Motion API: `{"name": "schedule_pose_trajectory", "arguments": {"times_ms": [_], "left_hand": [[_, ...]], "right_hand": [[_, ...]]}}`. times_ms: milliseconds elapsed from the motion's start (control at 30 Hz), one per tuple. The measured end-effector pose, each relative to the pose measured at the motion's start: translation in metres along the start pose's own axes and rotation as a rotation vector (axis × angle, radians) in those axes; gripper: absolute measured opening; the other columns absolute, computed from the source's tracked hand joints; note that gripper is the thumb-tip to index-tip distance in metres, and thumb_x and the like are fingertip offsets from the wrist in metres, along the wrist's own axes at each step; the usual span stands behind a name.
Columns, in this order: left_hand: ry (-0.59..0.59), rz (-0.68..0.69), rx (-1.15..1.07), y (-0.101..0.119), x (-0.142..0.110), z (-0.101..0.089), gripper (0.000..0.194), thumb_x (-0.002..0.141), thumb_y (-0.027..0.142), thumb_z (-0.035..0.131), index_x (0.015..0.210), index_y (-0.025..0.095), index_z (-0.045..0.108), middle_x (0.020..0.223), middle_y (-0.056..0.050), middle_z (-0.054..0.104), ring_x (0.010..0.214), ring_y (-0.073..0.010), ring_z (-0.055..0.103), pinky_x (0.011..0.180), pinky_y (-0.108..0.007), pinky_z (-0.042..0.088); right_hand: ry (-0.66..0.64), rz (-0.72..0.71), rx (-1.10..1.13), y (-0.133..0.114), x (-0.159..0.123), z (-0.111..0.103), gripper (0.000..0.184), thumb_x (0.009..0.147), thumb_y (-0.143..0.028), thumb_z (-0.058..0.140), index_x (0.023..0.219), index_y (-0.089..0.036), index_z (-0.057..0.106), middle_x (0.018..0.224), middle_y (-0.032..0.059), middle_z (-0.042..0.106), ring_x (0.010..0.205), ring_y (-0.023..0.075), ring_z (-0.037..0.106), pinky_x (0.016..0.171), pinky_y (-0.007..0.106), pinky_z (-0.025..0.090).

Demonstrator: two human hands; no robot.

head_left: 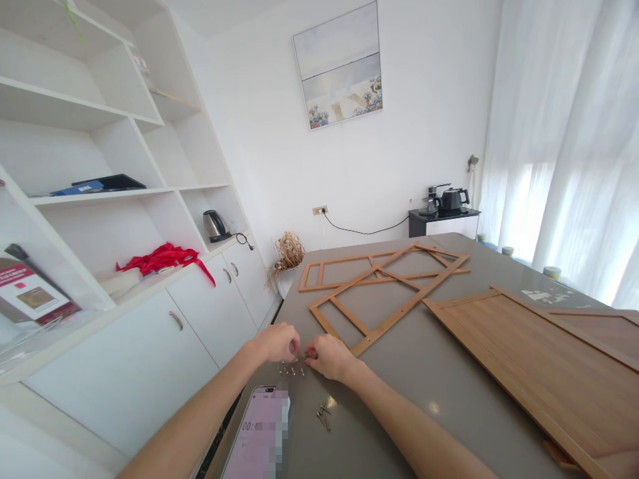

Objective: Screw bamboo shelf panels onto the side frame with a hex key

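Close together at the table's left edge, both hands work just above a group of small metal screws. My left hand has its fingers curled down and closed; whatever they hold is too small to make out. Facing it, my right hand has thumb and fingertips pinched together, and anything between them is likewise unclear. Several longer metal screws or bolts lie loose in a small pile nearer me. A phone with a timer on its pink screen rests left of that pile, partly blurred out.
Two slatted wooden frames overlap on the grey table beyond my hands. Wooden panels lie to the right, with white scraps behind them. White cabinets run along the left. A dried plant stands past the table's far left corner.
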State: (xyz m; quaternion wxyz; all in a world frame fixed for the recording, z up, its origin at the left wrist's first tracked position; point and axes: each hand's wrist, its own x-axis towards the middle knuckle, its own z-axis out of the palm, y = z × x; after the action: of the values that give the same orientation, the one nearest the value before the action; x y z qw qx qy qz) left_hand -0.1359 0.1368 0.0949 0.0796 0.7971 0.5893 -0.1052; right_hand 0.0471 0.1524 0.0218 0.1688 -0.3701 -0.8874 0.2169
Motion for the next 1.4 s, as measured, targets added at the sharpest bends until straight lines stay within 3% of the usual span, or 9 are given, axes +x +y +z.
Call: {"name": "schedule_pose_trajectory", "arguments": {"times_ms": [167,267,400,600,767,967,1067,1200,1400], "left_hand": [[0.119,0.016,-0.026,-0.001,-0.017,-0.025,0.029,0.08,0.039,0.062,0.104,0.027,0.072,0.111,-0.002,0.072,0.103,-0.0215,0.065,0.087,-0.029,0.046],[0.141,0.034,-0.027,0.015,-0.037,-0.032,0.027,0.083,0.041,0.057,0.101,0.027,0.07,0.109,-0.001,0.073,0.1,-0.0206,0.065,0.085,-0.029,0.046],[0.037,0.103,-0.007,0.056,-0.055,-0.013,0.019,0.076,0.037,0.064,0.092,0.033,0.072,0.092,0.004,0.076,0.085,-0.0194,0.07,0.073,-0.028,0.048],[-0.052,0.102,0.073,0.099,-0.053,0.019,0.017,0.062,0.037,0.073,0.076,0.027,0.075,0.077,-0.006,0.076,0.077,-0.031,0.072,0.064,-0.035,0.049],[-0.069,0.102,0.041,0.099,-0.046,0.019,0.017,0.065,0.039,0.073,0.08,0.031,0.076,0.082,-0.002,0.077,0.081,-0.0279,0.073,0.063,-0.032,0.049],[-0.055,0.157,0.006,0.094,-0.048,0.024,0.013,0.067,0.032,0.067,0.078,0.032,0.075,0.079,0.001,0.077,0.078,-0.0227,0.072,0.067,-0.03,0.049],[-0.037,0.16,-0.009,0.089,-0.05,0.023,0.016,0.065,0.026,0.065,0.077,0.031,0.074,0.079,0.004,0.077,0.075,-0.0198,0.071,0.066,-0.028,0.048],[-0.03,0.159,-0.023,0.084,-0.052,0.021,0.024,0.063,0.031,0.069,0.087,0.031,0.073,0.083,0.006,0.077,0.078,-0.0193,0.071,0.067,-0.027,0.048],[-0.032,0.178,0.007,0.1,-0.048,0.028,0.019,0.059,0.021,0.064,0.074,0.029,0.074,0.075,0.002,0.076,0.071,-0.0219,0.07,0.064,-0.03,0.047]], "right_hand": [[0.009,-0.013,-0.031,-0.004,-0.027,-0.019,0.028,0.088,-0.021,0.051,0.108,-0.023,0.072,0.105,0.007,0.072,0.098,0.0214,0.067,0.079,0.027,0.044],[-0.05,-0.061,-0.011,-0.005,-0.051,-0.031,0.025,0.086,-0.025,0.055,0.103,-0.025,0.073,0.1,0.0035,0.074,0.093,0.0191,0.067,0.075,0.024,0.044],[-0.124,-0.094,0.021,-0.004,-0.083,-0.036,0.019,0.083,-0.033,0.063,0.098,-0.028,0.075,0.09,-0.0019,0.075,0.082,0.016,0.068,0.067,0.022,0.042],[-0.097,-0.055,0.024,-0.008,-0.102,-0.015,0.019,0.077,-0.04,0.071,0.092,-0.029,0.074,0.09,-0.0013,0.073,0.081,0.0181,0.067,0.062,0.024,0.039],[-0.074,-0.041,0.025,-0.009,-0.104,-0.007,0.009,0.081,-0.031,0.066,0.087,-0.026,0.071,0.09,-0.0005,0.07,0.084,0.0169,0.066,0.068,0.023,0.04],[-0.029,-0.056,-0.015,-0.003,-0.113,-0.012,0.013,0.085,-0.026,0.057,0.092,-0.02,0.066,0.096,0.0064,0.068,0.085,0.0201,0.064,0.068,0.026,0.039],[0.0,-0.063,-0.01,0.0,-0.112,-0.016,0.016,0.089,-0.025,0.052,0.099,-0.02,0.063,0.099,0.0058,0.068,0.088,0.0192,0.064,0.07,0.025,0.039],[0.02,-0.047,0.007,0.004,-0.103,-0.023,0.013,0.089,-0.026,0.055,0.097,-0.022,0.064,0.094,0.0027,0.07,0.087,0.0171,0.064,0.069,0.024,0.038],[0.019,-0.023,-0.01,0.008,-0.088,-0.031,0.013,0.082,-0.021,0.06,0.091,-0.023,0.069,0.092,0.0004,0.072,0.089,0.0154,0.065,0.072,0.021,0.04]]}}
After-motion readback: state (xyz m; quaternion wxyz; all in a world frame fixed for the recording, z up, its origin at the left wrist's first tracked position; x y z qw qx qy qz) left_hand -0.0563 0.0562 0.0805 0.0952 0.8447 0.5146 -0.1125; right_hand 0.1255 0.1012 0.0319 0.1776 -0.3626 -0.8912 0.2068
